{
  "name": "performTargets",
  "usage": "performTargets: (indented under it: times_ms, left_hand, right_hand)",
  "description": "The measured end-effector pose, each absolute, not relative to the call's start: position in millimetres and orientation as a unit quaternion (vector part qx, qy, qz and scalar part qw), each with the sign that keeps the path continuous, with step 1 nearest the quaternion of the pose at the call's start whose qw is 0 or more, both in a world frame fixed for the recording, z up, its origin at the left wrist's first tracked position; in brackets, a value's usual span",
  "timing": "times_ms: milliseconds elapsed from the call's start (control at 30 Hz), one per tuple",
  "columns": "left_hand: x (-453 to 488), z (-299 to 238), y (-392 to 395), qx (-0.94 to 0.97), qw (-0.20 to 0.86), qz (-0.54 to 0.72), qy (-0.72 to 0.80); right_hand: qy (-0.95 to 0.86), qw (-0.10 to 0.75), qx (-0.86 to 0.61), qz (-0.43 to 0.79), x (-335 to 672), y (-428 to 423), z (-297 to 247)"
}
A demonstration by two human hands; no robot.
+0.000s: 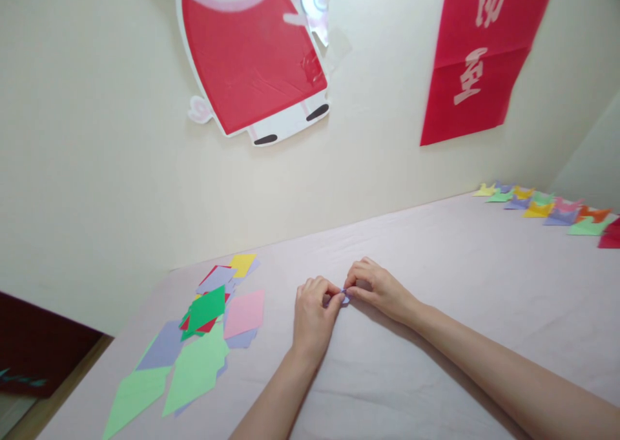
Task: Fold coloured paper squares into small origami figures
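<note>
My left hand (314,312) and my right hand (378,287) meet near the middle of a pale pink cloth surface (436,285). Both pinch a small folded piece of lavender paper (343,296) between their fingertips; only a sliver of it shows. The fingers of both hands are curled and pressed together on it. To the left lies a loose spread of coloured paper squares (203,330): green, pink, lavender, red and yellow.
A row of several folded paper figures (547,209) in mixed colours runs along the far right by the wall. A red banner (477,52) and a cartoon cutout (252,59) hang on the cream wall. The surface's left edge drops to a wooden floor (58,388).
</note>
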State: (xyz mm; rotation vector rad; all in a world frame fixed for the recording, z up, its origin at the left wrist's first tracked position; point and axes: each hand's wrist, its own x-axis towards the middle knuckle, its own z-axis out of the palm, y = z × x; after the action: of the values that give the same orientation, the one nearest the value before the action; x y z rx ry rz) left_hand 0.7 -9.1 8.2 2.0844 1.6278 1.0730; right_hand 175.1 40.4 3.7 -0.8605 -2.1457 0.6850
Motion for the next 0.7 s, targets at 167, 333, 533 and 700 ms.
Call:
performTargets:
  times_ms: [167,333,533,700]
  left_hand:
    - [-0.8,9.4,-6.6,0.711,0.174,0.390,0.558]
    - [-1.8,12.2,-7.4,0.714,0.163,0.398,0.553]
    - [-1.4,12.6,-8.8,0.709,0.167,0.419,0.542]
    - [-2.4,10.9,-7.3,0.702,0.179,0.427,0.541]
  right_hand:
    - [-0.844,0.368,-0.296,0.253,176.9,42.3,3.5]
    - [-0.842,0.376,-0.286,0.261,177.8,42.0,4.6]
    - [-0.819,0.401,-0.299,0.282,174.0,38.3,5.8]
    - [-0.806,0.407,-0.314,0.294,176.2,40.4,6.8]
